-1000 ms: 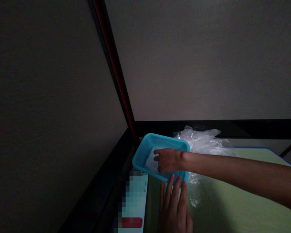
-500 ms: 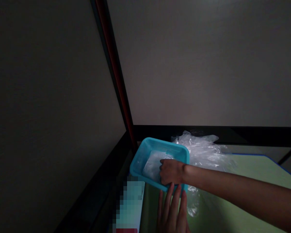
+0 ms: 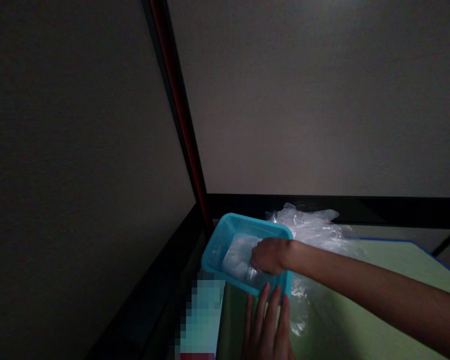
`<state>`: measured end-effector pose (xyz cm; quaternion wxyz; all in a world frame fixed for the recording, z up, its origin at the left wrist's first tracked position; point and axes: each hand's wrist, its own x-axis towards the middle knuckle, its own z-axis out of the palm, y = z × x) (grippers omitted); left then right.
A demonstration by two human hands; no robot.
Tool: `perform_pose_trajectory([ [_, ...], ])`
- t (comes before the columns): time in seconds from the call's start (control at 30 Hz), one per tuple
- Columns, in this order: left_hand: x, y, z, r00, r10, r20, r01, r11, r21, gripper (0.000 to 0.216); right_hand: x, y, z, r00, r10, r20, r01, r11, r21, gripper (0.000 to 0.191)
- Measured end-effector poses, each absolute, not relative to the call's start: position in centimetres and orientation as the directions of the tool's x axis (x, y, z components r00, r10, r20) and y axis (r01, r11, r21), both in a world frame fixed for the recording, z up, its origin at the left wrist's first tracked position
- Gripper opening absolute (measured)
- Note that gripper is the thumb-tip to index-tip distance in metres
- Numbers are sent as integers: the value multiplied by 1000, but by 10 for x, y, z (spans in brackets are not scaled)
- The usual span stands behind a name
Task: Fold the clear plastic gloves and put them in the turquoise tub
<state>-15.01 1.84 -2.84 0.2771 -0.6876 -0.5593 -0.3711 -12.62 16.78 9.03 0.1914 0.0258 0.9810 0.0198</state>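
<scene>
A turquoise plastic basket (image 3: 255, 220) stands tilted in view near the corner, with clear plastic bags (image 3: 240, 255) lying flat on its bottom. My right hand (image 3: 272, 255) reaches over the basket's right rim and is inside it, fingers curled closed against the plastic. Its fingertips are hidden, so what they pinch, if anything, does not show. My left hand (image 3: 266, 325) has its fingers stretched and spread, with the tips against the near rim of the basket. Under my right forearm, a loose heap of clear plastic (image 3: 315, 227) lies beside the basket.
The basket stands on a light green table (image 3: 390, 260) with a blue edge. A pale, pixelated flat item (image 3: 204, 315) lies to the near left. Grey walls (image 3: 322, 100) meet behind, with a dark red post (image 3: 180, 110) in the corner.
My right hand has shifted slightly up and right inside the basket, and the plastic beneath it shows fresh creases. My left hand has stayed at the near rim.
</scene>
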Motion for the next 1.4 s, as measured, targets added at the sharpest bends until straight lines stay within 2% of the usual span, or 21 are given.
perform_pose_trajectory([
  [0.2,-153,11,-20,160,667,728,971,-240,7,55,-127,200,111,-955,-22,-295,89,930,-357,22],
  [0.33,-155,10,-16,168,683,711,968,-250,11,53,-127,208,117,-957,23,-289,164,866,-473,26],
  [0.47,-154,10,-15,178,697,695,971,-241,-6,59,-125,203,113,-911,36,-411,244,850,-468,31],
  [0.6,-152,10,-14,191,706,682,973,-227,-37,64,-127,197,101,-860,38,-508,275,875,-399,27],
  [0.77,-152,10,-15,196,726,659,974,-222,-46,66,-130,197,89,-842,94,-531,280,917,-282,22],
  [0.87,-152,11,-15,188,731,656,973,-228,-25,67,-127,197,92,-852,93,-515,268,923,-276,21],
  [1.07,-151,10,-8,181,788,588,968,-248,33,70,-111,196,129,-930,100,-354,218,925,-312,29],
  [1.2,-149,10,3,154,828,539,969,-234,83,69,-80,194,151,-981,141,-135,180,920,-349,29],
  [1.3,-146,11,8,135,850,509,971,-215,102,67,-43,193,153,-976,214,46,177,897,-404,22],
  [1.4,-146,14,10,127,861,492,977,-194,89,64,1,188,143,-945,321,66,263,864,-428,22],
])
